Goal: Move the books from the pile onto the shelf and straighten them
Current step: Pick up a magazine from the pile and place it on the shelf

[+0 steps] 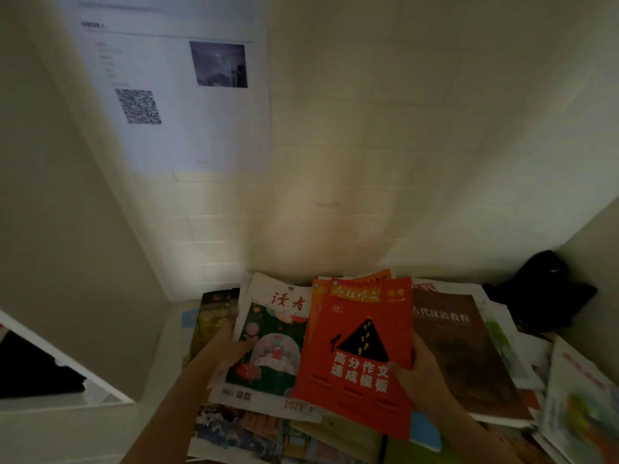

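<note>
Red magazine atop the pile, at 6 o'clock. Right hand pinches its 3 o'clock edge; left hand grips the green-covered magazine at 9 o'clock. Thin, floppy, probably glossy and slippery; best held by both side edges.

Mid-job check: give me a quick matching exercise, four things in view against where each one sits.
1. red magazine with a black triangle
2. brown-covered book
3. white sheet with a QR code
4. black bag

A. on the wall, upper left
B. far right corner
C. held by the right hand
D. right of the red magazine

Pairs: 1-C, 2-D, 3-A, 4-B
</note>
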Available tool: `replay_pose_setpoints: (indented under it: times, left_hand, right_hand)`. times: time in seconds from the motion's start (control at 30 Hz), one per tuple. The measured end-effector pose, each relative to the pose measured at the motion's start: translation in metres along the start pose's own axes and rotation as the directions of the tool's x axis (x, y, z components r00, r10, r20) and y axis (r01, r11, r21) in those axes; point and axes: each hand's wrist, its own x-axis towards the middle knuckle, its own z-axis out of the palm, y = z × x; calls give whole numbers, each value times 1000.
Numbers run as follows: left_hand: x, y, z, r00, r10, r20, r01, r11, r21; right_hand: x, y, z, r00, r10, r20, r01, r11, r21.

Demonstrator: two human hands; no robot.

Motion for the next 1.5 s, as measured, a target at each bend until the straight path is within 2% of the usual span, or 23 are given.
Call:
replay_pose_setpoints:
  times: [0.07, 0.1, 0.13, 0.23, 0.37, 0.47, 0.53, 0.63, 0.7, 0.77, 0.83, 0.93, 1.0, 1.07, 1.1, 1.2, 1.33, 1.43, 1.5]
  left_hand:
    - [-16, 3, 2, 996, 84, 36, -82, 996, -45]
    - [-21, 5, 3, 991, 135, 2, -135, 990, -36]
    - [-27, 10, 5, 979, 199, -39, -197, 979, 45]
    - [-46, 32, 7, 909, 385, -157, -341, 906, 250]
    - [-96, 72, -2, 806, 541, -242, -385, 789, 479]
    - [-137, 105, -8, 726, 639, -255, -465, 729, 503]
    - [-153, 125, -2, 747, 620, -240, -530, 773, 348]
    - [-152, 135, 26, 846, 515, -134, -523, 852, -26]
    - [-135, 125, 54, 912, 410, 12, -398, 890, -223]
    - [-110, 107, 80, 941, 302, 155, -232, 905, -357]
    - [-84, 84, 97, 953, 247, 176, -194, 943, -272]
    - [-56, 60, 111, 964, 244, 107, -247, 969, 13]
    - [-45, 53, 113, 962, 273, 28, -274, 953, 128]
    - [-35, 46, 108, 959, 283, -8, -265, 907, 328]
    - [-30, 43, 105, 972, 233, 36, -232, 916, 327]
    - [-30, 40, 107, 971, 135, 199, -148, 987, 54]
    - [-29, 37, 112, 960, 197, 199, -181, 979, -99]
    - [-34, 34, 110, 965, 228, 127, -206, 965, -161]
    - [-41, 40, 107, 938, 341, 54, -325, 925, -195]
  right_hand:
    - [3, 5, 0, 1000, 20, -3, -20, 1000, 12]
    - [3, 6, 0, 1000, 24, -5, -24, 1000, 14]
    - [3, 5, -1, 1000, 31, -4, -31, 999, 16]
    - [7, 2, -10, 995, 96, 26, -97, 995, 20]
    - [10, -2, -24, 986, 153, 63, -156, 987, 32]
    - [6, 1, -29, 985, 131, 112, -142, 985, 98]
    - [3, 2, -31, 984, 105, 147, -128, 979, 158]
    - [1, 8, -36, 972, 103, 212, -168, 934, 315]
    - [4, 14, -38, 956, 117, 270, -237, 850, 471]
    - [6, 15, -41, 950, 147, 276, -281, 788, 547]
    - [11, 18, -42, 968, 141, 206, -232, 815, 531]
    - [10, 17, -36, 952, 189, 241, -278, 861, 427]
    - [8, 15, -35, 962, 175, 211, -239, 913, 331]
    - [7, 13, -33, 966, 185, 182, -232, 929, 287]
    - [9, 12, -32, 967, 191, 171, -235, 925, 298]
    - [13, 4, -24, 964, 230, 134, -262, 906, 333]
    - [15, -2, -8, 985, 130, 111, -149, 972, 185]
    - [9, -2, -7, 993, 62, 102, -80, 981, 179]
    - [-1, -5, -13, 999, 19, 45, -28, 979, 200]
